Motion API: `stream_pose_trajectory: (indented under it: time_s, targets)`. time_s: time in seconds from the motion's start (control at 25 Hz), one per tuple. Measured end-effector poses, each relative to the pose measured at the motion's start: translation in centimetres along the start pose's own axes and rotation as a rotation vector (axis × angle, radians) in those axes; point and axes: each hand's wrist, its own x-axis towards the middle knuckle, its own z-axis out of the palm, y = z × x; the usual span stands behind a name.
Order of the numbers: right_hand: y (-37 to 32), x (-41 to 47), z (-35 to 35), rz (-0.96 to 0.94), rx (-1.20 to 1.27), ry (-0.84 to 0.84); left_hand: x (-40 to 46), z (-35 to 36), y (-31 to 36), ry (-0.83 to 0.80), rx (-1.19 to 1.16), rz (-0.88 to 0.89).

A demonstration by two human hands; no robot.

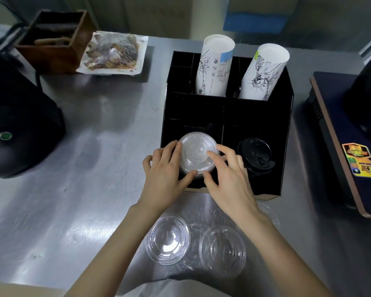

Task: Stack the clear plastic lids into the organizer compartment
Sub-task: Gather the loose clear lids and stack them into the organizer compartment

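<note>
- Head view looks down on a steel table [90, 129] with a black organizer [285, 116], and both hands are on a stack of clear lids [198, 155] sitting in its front left compartment.
- Best bet for this step, I'd say: keep the stack level, square up the rims so they nest, then ease it down rather than dropping it, so nothing tips against the divider.
- Left hand [167, 168] is spread fairly wide, fingers curled around the left rim and the thumb tucked under the near edge, so it's gripping the stack.
- Right hand [229, 174] is also half open, fingertips resting on top and thumb at the near rim, holding it from the other side.
- Black lids [255, 155] sit in the compartment just to the right, so stay clear of those.
- Two loose clear lids, one on the left [167, 239] and one on the right [223, 250], wait on the table near the person, probably next up.
- Paper cup stacks [216, 65] stand in the back slots.
</note>
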Motion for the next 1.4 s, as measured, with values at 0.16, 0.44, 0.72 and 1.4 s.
stream_pose_trajectory:
  time_s: [0.16,0.44,0.72,1.4]
  targets:
    - [0.0,-0.8,-0.1,0.0,0.093,0.011,-0.8,-0.5,0.1,-0.04,-0.069,0.003]
    - [-0.3,-3.9,-0.1,0.01,0.287,0.079,-5.7,-2.1,-1.4,-0.015,-0.301,0.023]
    - [-0.2,-6.7,2.7,0.06,0.231,-0.091,-11.7,-1.2,-3.7,-0.128,-0.243,-0.06]
    - [-0.9,-8.0,5.7,0.052,-0.021,-0.257,-15.2,0.8,-4.1,-0.195,0.001,-0.124]
